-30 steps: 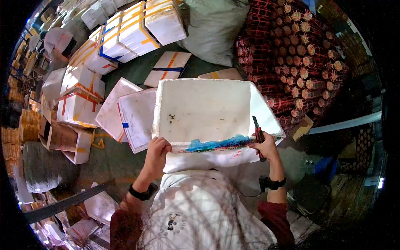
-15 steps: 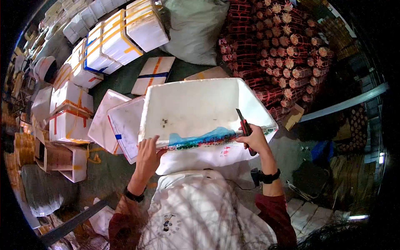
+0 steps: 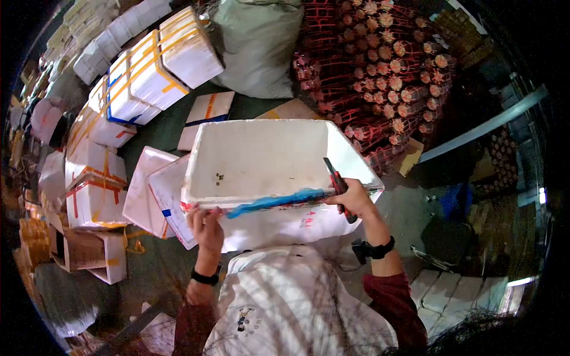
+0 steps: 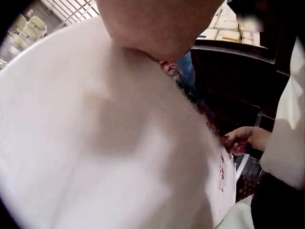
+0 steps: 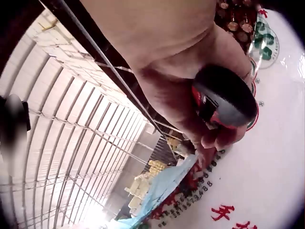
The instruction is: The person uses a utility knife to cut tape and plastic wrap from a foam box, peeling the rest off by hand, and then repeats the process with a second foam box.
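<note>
A white foam box (image 3: 261,151) stands in front of the person, its open top facing up and its inner walls bare. Along its near rim lies a strip of blue plastic film (image 3: 276,202) over red and green print. The left hand (image 3: 206,232) holds the near left corner of the rim, fingers bent at the edge, close to the film's left end. In the right hand (image 3: 356,197) is a black and red utility knife (image 3: 338,185), blade out and pointing away over the box. The right fingertips reach the near rim. Red characters mark the outer wall (image 5: 267,176).
Foam lids (image 3: 148,190) lie left of the box, with another lid (image 3: 205,115) behind it. Taped foam boxes (image 3: 157,77) stand in a row at the left. A large grey-green sack (image 3: 258,47) and a pile of red-netted bundles (image 3: 386,77) stand beyond the box.
The head view has shifted, so box and hands appear farther left. The blue film has sunk into a narrower strip along the rim. The knife stays in the right hand.
</note>
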A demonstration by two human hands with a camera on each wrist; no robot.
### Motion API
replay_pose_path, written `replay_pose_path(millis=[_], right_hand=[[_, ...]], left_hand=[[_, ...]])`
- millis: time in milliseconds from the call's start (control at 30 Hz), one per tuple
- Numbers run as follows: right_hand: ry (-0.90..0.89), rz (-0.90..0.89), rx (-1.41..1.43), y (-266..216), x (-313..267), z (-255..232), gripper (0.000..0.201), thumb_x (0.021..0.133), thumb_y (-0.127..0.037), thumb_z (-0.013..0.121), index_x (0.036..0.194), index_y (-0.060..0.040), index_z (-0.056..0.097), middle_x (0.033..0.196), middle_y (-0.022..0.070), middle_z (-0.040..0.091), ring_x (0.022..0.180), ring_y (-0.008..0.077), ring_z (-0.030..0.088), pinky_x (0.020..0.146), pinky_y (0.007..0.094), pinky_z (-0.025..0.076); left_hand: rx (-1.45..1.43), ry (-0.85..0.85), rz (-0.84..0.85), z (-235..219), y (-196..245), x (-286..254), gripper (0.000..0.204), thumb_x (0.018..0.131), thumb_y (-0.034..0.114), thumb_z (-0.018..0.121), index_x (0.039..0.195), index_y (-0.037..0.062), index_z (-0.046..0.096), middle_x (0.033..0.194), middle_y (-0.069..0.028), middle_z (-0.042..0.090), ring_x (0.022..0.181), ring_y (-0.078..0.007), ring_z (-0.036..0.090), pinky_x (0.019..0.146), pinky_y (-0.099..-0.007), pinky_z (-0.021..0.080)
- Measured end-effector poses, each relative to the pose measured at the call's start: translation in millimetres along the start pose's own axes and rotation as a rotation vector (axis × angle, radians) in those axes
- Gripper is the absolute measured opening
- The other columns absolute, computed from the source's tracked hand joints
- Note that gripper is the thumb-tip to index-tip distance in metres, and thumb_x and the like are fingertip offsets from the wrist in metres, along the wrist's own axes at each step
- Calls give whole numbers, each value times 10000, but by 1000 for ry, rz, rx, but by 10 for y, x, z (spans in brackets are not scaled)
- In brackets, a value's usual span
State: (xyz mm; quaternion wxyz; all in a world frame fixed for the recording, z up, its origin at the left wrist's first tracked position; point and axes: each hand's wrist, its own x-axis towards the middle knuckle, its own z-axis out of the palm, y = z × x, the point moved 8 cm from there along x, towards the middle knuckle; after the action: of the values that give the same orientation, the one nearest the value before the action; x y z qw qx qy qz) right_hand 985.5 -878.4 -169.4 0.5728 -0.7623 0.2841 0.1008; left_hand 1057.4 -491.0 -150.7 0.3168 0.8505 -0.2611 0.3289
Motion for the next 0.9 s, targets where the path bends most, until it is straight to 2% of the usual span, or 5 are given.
replay_pose_path(millis=[167,367,500,567,900], right_hand=[[143,-69,-144,-341,-206,143,356,763,-137,840,924,46,581,696,97,644,514,143,616,444,309,491],[185,-202,-273,-555,-376,626,363,812,-187,796,967,69,590,761,124,618,547,191,638,504,345,506],[387,-579,-455,-598,-538,774,344,845,-205,765,952,70,588,840,147,599,535,197,632,521,367,501],[212,-227,-203,-445,-479,738,336,856,-210,749,938,70,582,805,142,601,527,201,629,526,376,501],[259,-393,-278,-228,-482,891,365,868,-219,742,997,78,573,738,133,608,511,198,631,506,368,495]], left_hand=[[145,-268,-192,10,-57,160,386,813,95,726,1179,60,607,1146,-159,566,1208,-392,501,1077,-547,367],[-348,-512,-189,331,644,392,761,724,90,830,1385,42,456,1396,-199,494,1305,-401,451,1097,-463,377],[-365,-630,-109,697,883,290,354,766,119,769,1062,14,604,1071,-137,627,1005,-387,564,859,-456,464],[-324,-559,-68,605,953,284,270,763,74,745,972,17,585,1000,-132,617,947,-378,560,810,-456,460],[-416,-697,-118,750,879,120,280,729,-152,556,963,-6,514,880,-168,510,846,-377,503,754,-468,429]])
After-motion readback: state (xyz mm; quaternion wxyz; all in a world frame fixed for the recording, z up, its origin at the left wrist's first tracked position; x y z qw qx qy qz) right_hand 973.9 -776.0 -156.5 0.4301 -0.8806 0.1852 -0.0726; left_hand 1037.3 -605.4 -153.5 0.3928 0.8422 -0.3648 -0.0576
